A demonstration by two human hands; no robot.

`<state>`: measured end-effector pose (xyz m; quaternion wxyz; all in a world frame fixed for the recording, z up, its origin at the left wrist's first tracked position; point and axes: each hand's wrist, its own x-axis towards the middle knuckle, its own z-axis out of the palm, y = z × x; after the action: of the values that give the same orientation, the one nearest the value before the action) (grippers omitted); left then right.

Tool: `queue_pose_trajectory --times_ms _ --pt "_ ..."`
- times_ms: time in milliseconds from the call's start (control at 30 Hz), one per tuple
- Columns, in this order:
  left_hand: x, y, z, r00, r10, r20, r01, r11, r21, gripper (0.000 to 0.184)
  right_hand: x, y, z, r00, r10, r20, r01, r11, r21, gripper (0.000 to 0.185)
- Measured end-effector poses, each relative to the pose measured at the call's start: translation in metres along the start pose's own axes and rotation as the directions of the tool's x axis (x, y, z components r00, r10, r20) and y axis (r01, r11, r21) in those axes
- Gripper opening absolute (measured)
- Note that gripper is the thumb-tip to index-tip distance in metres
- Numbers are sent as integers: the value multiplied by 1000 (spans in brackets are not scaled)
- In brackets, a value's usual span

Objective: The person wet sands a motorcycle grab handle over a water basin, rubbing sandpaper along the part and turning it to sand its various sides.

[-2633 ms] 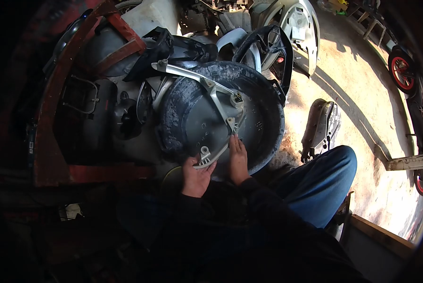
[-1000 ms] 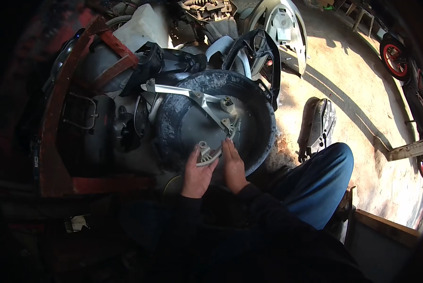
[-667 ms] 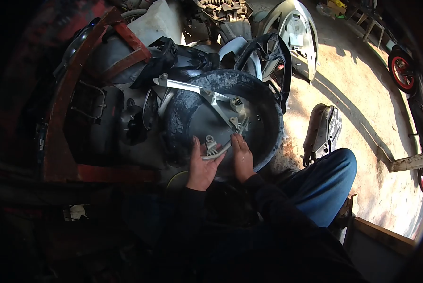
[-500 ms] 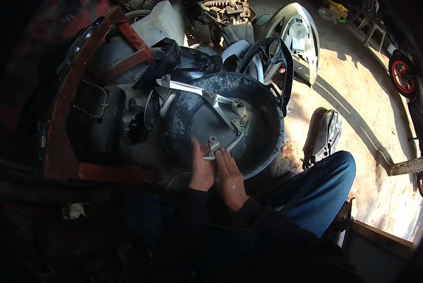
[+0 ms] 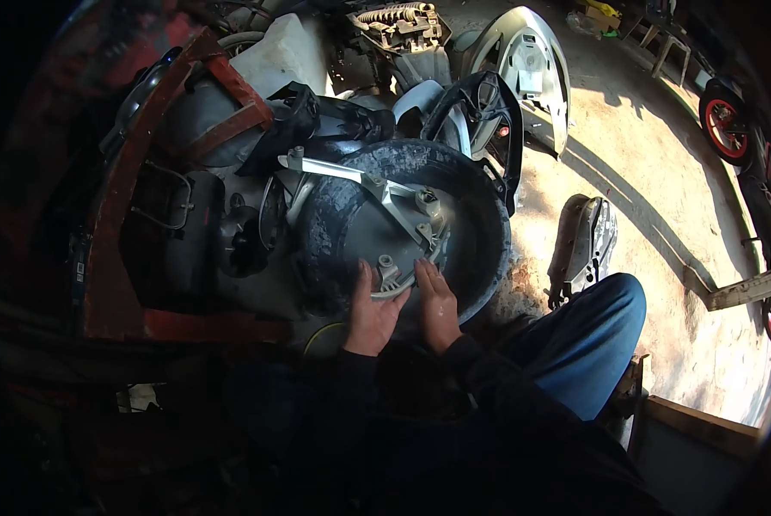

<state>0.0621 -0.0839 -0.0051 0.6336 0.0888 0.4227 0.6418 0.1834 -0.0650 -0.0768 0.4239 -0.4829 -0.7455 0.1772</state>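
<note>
Red frame [image 5: 115,232] is standing at the far left, bordering a dark cylinder [image 5: 195,228] that is sitting in shadow. To the right of these, the far arm of a silver bracket [image 5: 394,206] is reaching over the left rim of a large dark basin [image 5: 327,225]; whether it is touching the rim cannot be told. From that end the bracket is running rightward across the basin, bending at its joints, and then curving back toward the person.

Left hand [image 5: 374,320] is cradling the near end of the bracket, its palm turning upward, its thumb rising on the left and its fingers supporting the metal from below. That near end, with its round socket, is lying between the two hands and just beyond the palm. Right hand [image 5: 438,308] is resting its straight fingers along the curved arm, to the right of the socket; its thumb is hiding, so how firmly it is gripping cannot be told. The hands are staying a little apart, with most of the bracket extending beyond them over the basin.

Farther right, a black panel [image 5: 512,142] is leaning by the basin, a scuffed part [image 5: 598,241] is lying on sunlit ground, and a red-rimmed wheel [image 5: 726,126] is standing near the edge.
</note>
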Motion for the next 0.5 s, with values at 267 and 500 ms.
queue_pose_trajectory --times_ms 267,500 --pt "3 7 -6 995 18 100 -5 992 -125 36 0 2 8 986 151 64 -157 983 101 58" --pt "3 7 -9 998 -22 52 31 984 -173 27 10 4 21 960 278 32 -280 956 91 59"
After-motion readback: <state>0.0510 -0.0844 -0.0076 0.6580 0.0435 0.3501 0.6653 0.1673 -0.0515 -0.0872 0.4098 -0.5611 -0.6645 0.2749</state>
